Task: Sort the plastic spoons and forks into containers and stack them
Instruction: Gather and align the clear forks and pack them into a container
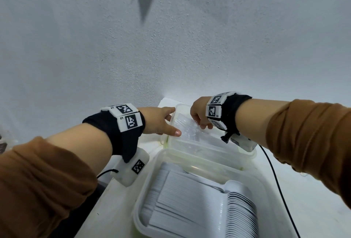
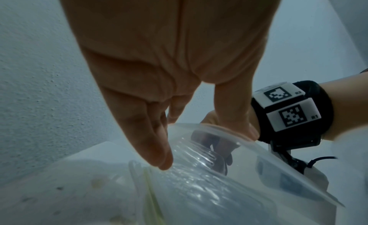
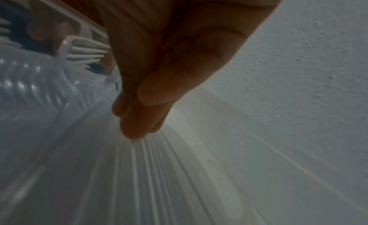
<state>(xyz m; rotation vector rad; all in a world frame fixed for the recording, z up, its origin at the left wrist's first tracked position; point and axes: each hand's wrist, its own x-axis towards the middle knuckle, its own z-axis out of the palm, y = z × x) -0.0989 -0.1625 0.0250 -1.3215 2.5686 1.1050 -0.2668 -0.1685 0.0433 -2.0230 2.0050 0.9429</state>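
The far box (image 1: 205, 150), a clear tub, is being used as the landmark here. Just nearer than it, and touching its near wall, a second box (image 1: 144, 190) is being shown full of white spoons (image 1: 241, 207), nested in a tidy row, so that half of the sorting is being judged done.

Inside the far box, a row of clear forks (image 1: 187, 129) is being tidied. The left hand (image 1: 159, 121) is being held at the box's left rim, fingers straight and relaxed, thumb stretched along the rim and fingertips (image 2: 159, 159) laid against the wall beside the tines; nothing is being gripped. The right hand (image 1: 199, 116) is being dipped in over the far rim, fingers bunched and curled down onto the fork handles (image 3: 159, 165); whether a fork is actually being pinched cannot be told, since the tips are being hidden in the head view and blurred at the wrist.

What is being left, by this reading: the forks being squared up, any loose cutlery outside the frame being added, and the boxes being stacked. No lids are being seen, and both boxes are being kept side by side on the white table (image 1: 313, 209), not yet stacked.
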